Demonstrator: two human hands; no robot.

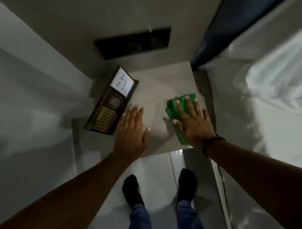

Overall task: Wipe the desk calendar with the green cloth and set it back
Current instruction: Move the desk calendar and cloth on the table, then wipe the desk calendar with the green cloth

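Observation:
A dark desk calendar (110, 101) with a white note panel and a yellow date grid stands at the left of a small grey table top (154, 89). My left hand (131, 129) lies flat with its fingers spread, right beside the calendar's near right corner, holding nothing. The green cloth (181, 102) lies folded at the right of the table. My right hand (193, 119) rests flat on top of it, fingers spread and palm pressing down; a dark band circles that wrist.
A dark rectangular panel (133, 42) sits in the wall behind the table. A bed with white sheets (269, 89) and a dark headboard (230, 30) borders the right side. A pale wall (22, 104) closes the left. My feet in black socks (132, 191) stand on glossy floor tiles.

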